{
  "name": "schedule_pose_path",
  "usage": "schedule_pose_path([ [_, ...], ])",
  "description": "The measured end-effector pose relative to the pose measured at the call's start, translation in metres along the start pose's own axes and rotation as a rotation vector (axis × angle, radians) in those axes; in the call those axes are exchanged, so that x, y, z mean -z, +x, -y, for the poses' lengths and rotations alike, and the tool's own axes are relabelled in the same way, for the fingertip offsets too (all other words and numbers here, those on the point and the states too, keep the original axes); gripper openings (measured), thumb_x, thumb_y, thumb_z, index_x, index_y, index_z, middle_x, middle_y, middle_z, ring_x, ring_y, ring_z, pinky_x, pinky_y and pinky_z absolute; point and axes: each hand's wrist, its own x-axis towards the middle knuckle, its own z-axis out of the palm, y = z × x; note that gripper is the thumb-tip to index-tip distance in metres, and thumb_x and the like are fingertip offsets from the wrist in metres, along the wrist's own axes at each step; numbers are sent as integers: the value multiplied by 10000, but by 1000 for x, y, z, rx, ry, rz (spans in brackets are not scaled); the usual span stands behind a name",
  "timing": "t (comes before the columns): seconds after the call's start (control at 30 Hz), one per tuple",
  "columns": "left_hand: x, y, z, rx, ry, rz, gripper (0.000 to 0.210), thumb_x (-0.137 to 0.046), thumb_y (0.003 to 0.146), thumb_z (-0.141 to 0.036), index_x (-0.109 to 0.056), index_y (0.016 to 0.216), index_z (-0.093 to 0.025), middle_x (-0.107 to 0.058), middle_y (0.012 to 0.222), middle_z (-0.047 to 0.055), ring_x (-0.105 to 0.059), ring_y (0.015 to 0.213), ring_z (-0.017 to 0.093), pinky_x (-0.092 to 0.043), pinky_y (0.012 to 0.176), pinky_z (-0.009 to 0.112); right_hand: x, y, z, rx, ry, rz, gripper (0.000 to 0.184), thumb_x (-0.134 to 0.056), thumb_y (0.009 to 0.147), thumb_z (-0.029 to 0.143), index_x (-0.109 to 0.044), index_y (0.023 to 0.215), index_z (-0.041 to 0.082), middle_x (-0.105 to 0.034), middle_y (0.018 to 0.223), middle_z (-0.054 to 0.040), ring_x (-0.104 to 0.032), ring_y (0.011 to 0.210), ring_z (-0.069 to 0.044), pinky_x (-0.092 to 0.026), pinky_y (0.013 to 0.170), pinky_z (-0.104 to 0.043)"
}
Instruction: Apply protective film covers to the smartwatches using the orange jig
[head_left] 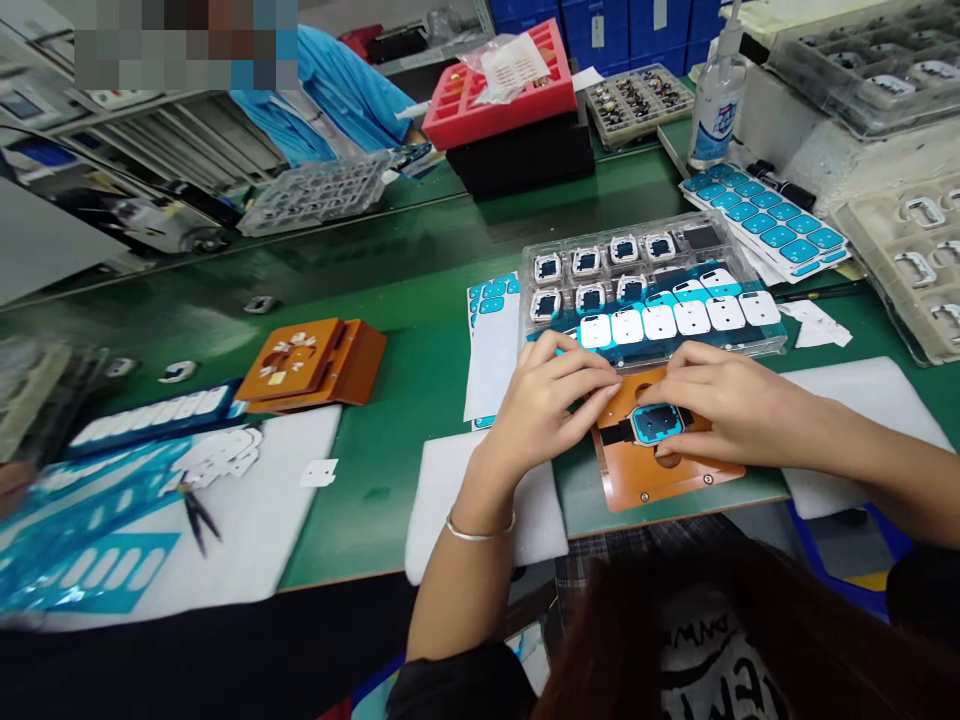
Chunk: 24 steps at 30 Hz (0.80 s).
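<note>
A small watch case [658, 424] with a blue and black face lies on an orange fixture plate [626, 485] at the table's front edge. Black tabs extend from both sides of it. My right hand [716, 395] grips the case from the right, thumb below and fingers above. Left of the case, my left hand [551, 400] is bent over the plate's upper left corner, its thumb and fingertips pressed together. Whatever those fingertips pinch, if anything, is too small to make out. Just behind both hands is a blue sheet of white stickers [660, 322], lying over a clear tray [529, 255] of watch cases.
White foam pads [442, 500] flank the plate. Blue sticker sheets [780, 225], a pump bottle [716, 110] and a red tray [499, 85] stand behind. An orange block [315, 365] and tweezers [199, 520] lie left. A person in blue [337, 90] sits opposite.
</note>
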Motion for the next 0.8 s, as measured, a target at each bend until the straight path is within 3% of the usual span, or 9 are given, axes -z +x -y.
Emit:
schedule_pose_path([
  [0.1,4,1,-1,38,35,-78,79,-637,908,-222,-713,901,-243,-774,903,8,-593,850,194,-495,757,386,2,5,0,42,76,-15,594,-738,851,493,-594,1335,179,-688,1225,-121,-590,1158,-289,-533,933,-434],
  [0.17,9,1,0,95,81,-212,72,-646,902,-213,-708,878,-239,-770,871,7,-634,819,178,-509,750,372,2,12,2,103,91,-12,784,-665,872,603,-425,1497,196,-501,1498,-140,-405,1414,-319,-377,1137,-531],
  [0.23,14,1,2,158,120,-372,73,-648,901,-205,-701,857,-229,-763,847,6,-663,791,160,-518,744,351,1,18,4,144,72,4,896,-637,874,640,-279,1571,205,-297,1628,-136,-178,1525,-339,-189,1212,-607],
  [0.27,15,1,4,186,130,-440,76,-650,900,-205,-698,844,-224,-759,832,6,-666,772,151,-519,733,339,0,20,5,151,58,9,912,-642,873,634,-258,1578,201,-261,1642,-137,-132,1534,-345,-150,1214,-623],
  [0.3,17,1,5,208,132,-490,82,-652,898,-206,-695,829,-220,-755,816,5,-662,752,144,-516,717,327,0,22,4,160,49,-2,884,-653,875,616,-297,1561,187,-288,1630,-145,-150,1529,-347,-153,1214,-620],
  [0.37,18,0,7,233,125,-540,99,-656,893,-210,-690,800,-212,-746,788,4,-643,713,134,-505,678,307,0,21,2,185,55,-34,678,-671,889,541,-505,1420,154,-489,1502,-155,-339,1448,-335,-282,1179,-566],
  [0.47,15,0,8,233,123,-539,115,-664,886,-216,-685,773,-209,-738,768,1,-630,700,132,-494,656,297,4,13,-4,183,82,-6,323,-686,897,414,-680,1082,150,-704,1119,-108,-569,1115,-277,-495,942,-437],
  [0.57,12,1,7,232,109,-519,126,-664,885,-230,-681,762,-209,-736,766,1,-626,699,134,-491,660,300,5,7,-6,104,58,50,254,-721,867,343,-683,1018,143,-712,992,-90,-567,985,-258,-505,800,-383],
  [0.8,13,1,5,250,114,-492,138,-657,886,-228,-677,751,-216,-740,761,-7,-622,685,131,-497,660,306,3,8,-7,55,105,16,230,-695,861,350,-701,969,147,-720,925,-86,-599,924,-242,-489,750,-359],
])
